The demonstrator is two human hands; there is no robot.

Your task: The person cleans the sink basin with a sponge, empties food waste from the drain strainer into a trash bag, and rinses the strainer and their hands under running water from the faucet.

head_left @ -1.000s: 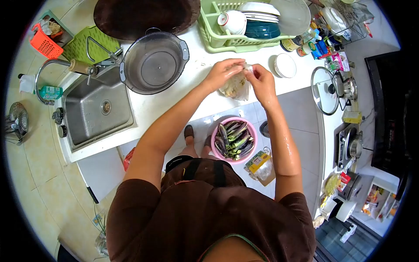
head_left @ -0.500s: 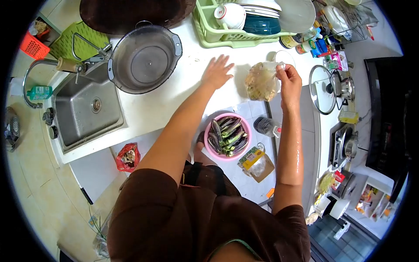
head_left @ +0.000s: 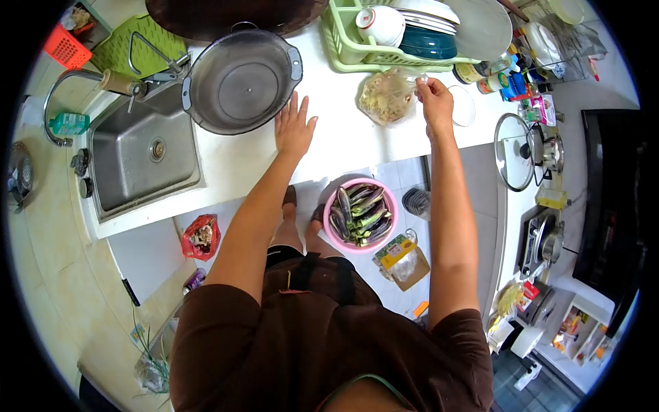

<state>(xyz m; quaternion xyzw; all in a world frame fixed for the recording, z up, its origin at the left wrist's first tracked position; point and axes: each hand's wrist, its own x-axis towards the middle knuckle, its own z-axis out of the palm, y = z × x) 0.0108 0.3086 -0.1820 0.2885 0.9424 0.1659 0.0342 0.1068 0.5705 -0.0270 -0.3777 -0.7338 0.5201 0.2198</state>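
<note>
My right hand [head_left: 436, 104] pinches the gathered top of a clear plastic bag [head_left: 386, 100]. Pale yellowish-brown pieces fill the bag; their kind is not clear. It is over the white counter [head_left: 350, 141], just in front of the dish rack. My left hand [head_left: 295, 128] lies flat with fingers stretched out on the counter, its fingertips beside the rim of a large grey translucent basin [head_left: 248, 82]. A round clear lid or dish [head_left: 463, 106] lies to the right of my right hand.
A green dish rack [head_left: 338, 48] holds bowls and plates at the back. The steel sink [head_left: 110, 175] is at the left. On the floor stand a pink basin [head_left: 329, 230] of eggplants, a cardboard box [head_left: 414, 276] and a red bag [head_left: 186, 242]. A glass pot lid [head_left: 508, 161] is at the right.
The bag has moved left and farther back over the counter in my right hand. My left hand has shifted left, closer to the grey basin.
</note>
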